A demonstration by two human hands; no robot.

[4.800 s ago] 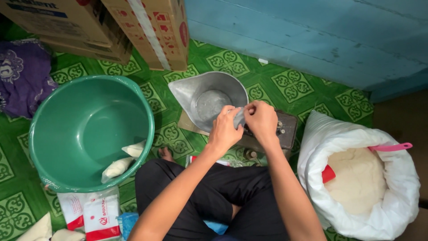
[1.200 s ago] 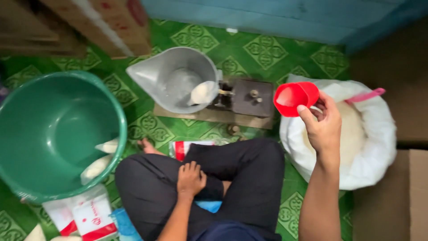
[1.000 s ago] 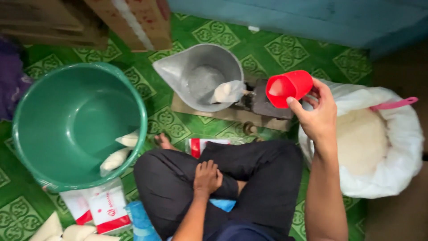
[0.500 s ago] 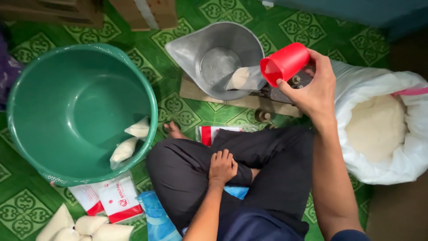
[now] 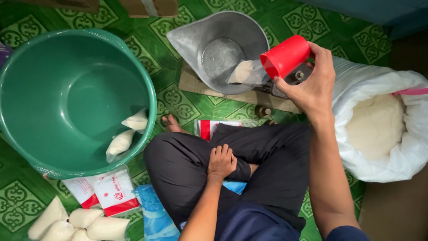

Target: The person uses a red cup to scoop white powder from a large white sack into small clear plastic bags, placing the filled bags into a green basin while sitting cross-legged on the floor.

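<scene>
My right hand (image 5: pixel 310 87) grips a red plastic scoop cup (image 5: pixel 285 56), tipped sideways with its mouth against a small clear plastic bag (image 5: pixel 244 73) part-filled with white powder. The bag lies on the rim of a metal scale pan (image 5: pixel 218 33). The pan sits on a dark weighing scale (image 5: pixel 292 80) on a wooden board (image 5: pixel 232 93). My left hand (image 5: pixel 221 162) rests on my crossed leg in black trousers, fingers loosely apart, holding nothing. A large white sack (image 5: pixel 383 120) of white powder stands open at my right.
A big green plastic basin (image 5: pixel 53 96) at the left holds two filled small bags (image 5: pixel 127 134). More filled bags (image 5: pixel 76 223) and red-and-white packets (image 5: pixel 104 192) lie on the green patterned floor. A pink handle (image 5: pixel 412 91) pokes from the sack. Cardboard boxes stand at the top edge.
My right hand lifted the red scoop from the sack, carried it left and tipped it against the small bag on the pan. My left hand left the bag and settled on my leg.
</scene>
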